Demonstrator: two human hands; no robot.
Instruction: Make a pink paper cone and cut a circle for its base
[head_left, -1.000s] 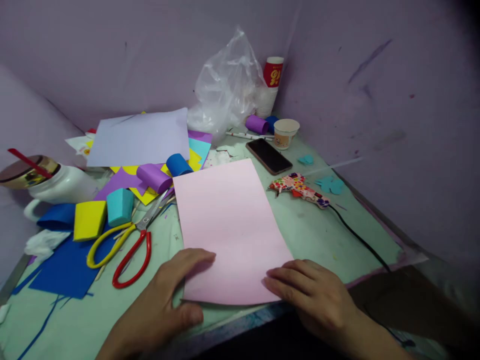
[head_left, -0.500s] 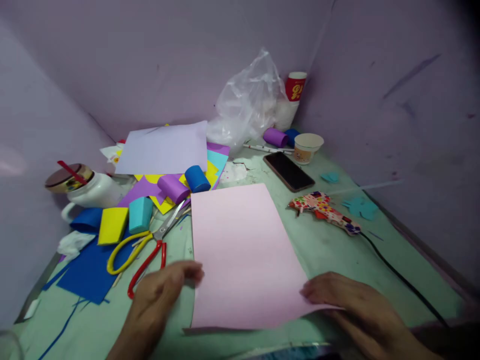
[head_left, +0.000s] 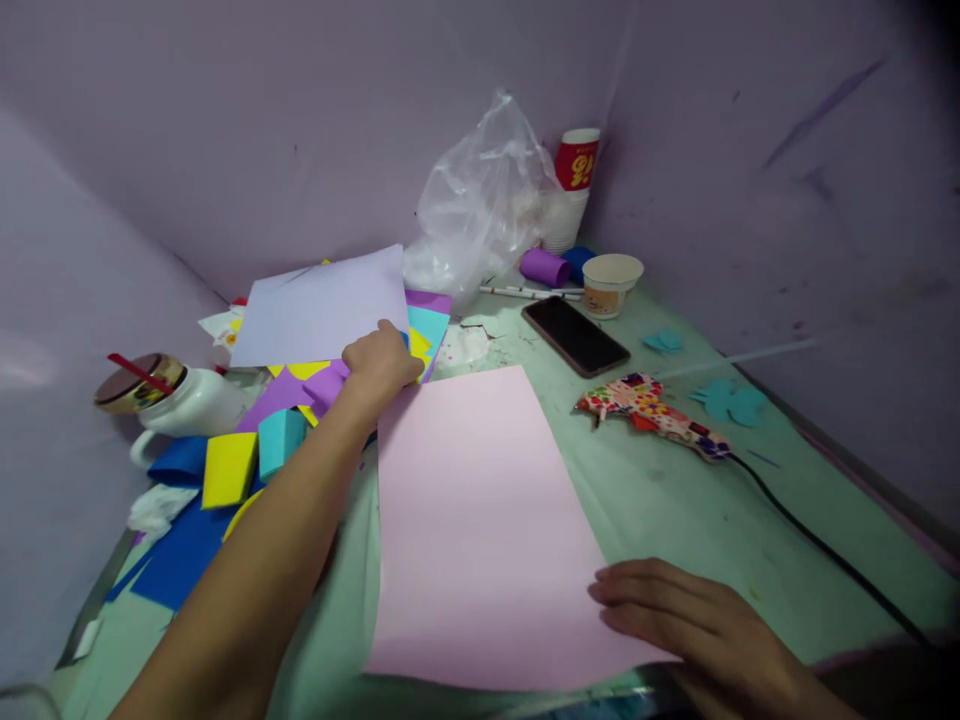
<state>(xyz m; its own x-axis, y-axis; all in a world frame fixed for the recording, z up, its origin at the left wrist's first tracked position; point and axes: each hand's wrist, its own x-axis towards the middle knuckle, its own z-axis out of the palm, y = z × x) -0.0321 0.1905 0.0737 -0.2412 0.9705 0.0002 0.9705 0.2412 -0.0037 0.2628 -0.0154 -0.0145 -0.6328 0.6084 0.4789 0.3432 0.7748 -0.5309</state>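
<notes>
lying flat with its long side running away toward the wall point(head_left: 300, 150), pink paper point(head_left: 480, 520) sits under the open, empty right hand point(head_left: 675, 625). left hand point(head_left: 382, 360) curls over the pile point(head_left: 292, 385); can't tell if its fingers hold anything.

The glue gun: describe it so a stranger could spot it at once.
On the green table, look right of the large pink sheet, just this side of the black phone. The glue gun lies on its side there. It alone wears a busy floral print and trails a black cord.
</notes>
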